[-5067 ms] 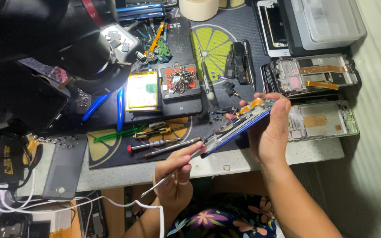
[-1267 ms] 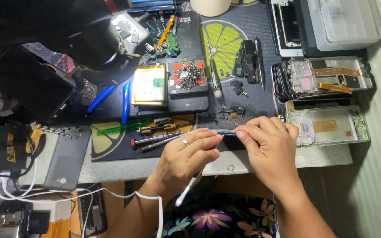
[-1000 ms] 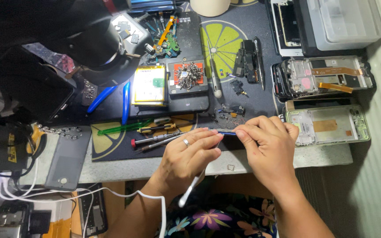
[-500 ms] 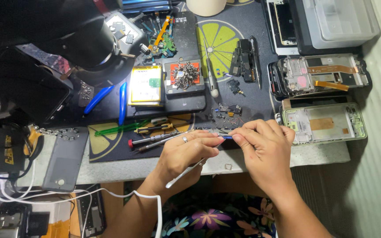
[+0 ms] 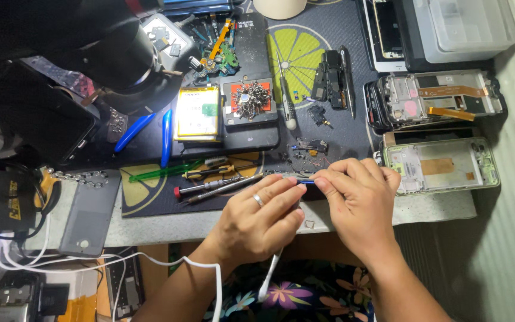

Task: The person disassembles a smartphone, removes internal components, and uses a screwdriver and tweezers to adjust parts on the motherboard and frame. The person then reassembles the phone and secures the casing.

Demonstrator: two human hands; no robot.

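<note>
While a white tool (image 5: 267, 279) hung from the left hand (image 5: 256, 222), both hands, the right hand (image 5: 360, 203) included, pinched a thin blue-edged phone part (image 5: 303, 179) at the surface's (image 5: 150, 223) front edge, beside an opened green phone frame (image 5: 442, 165).

Two bare hands meet fingertip to fingertip at the desk's front edge.

The left hand (image 5: 257, 220) comes up from the lower left, forearm bare, palm down, knuckles raised and fingers curled inward; a plain ring sits on one finger. Its thumb and forefinger pinch together at the tips, pointing to the right. The right hand (image 5: 362, 206) comes up from the lower right, wrist bent slightly inward, back of the hand facing up, fingers bunched and curled so their tips point left. The two pinching grips touch or nearly touch over the front edge of the desk, near its middle; what lies between the fingertips is mostly hidden.
</note>
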